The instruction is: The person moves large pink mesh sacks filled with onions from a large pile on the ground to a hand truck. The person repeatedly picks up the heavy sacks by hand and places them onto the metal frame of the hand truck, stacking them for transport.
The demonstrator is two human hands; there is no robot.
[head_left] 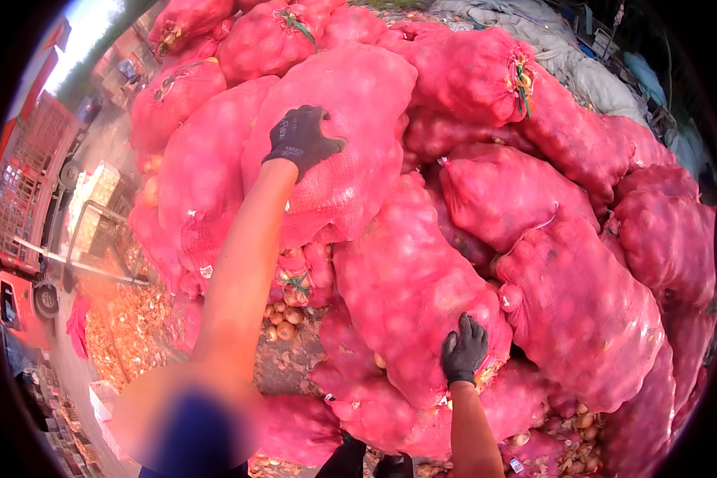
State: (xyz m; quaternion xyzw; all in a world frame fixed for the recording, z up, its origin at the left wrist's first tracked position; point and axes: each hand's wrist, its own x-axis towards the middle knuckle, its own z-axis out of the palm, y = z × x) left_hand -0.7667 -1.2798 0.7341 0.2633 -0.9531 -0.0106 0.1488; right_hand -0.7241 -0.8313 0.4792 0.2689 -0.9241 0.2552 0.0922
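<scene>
Pink mesh sacks of onions fill most of the head view. My left hand [303,139], in a dark glove, reaches forward onto a large upper sack [346,92], fingers curled into its mesh as if gripping it. My right hand [464,350], also gloved, lies on the lower end of a long middle sack [394,271], its fingers slightly bent and apart. A tied sack end [295,279] with green string shows between the two sacks, just right of my left forearm.
More sacks [573,311] are piled around. Loose onions [287,323] and skins lie on the ground. A red truck [24,295], pale crates [92,207] and a metal railing stand at left. Grey tarps [581,72] cover the back right. Dark-clad legs [342,458] show below.
</scene>
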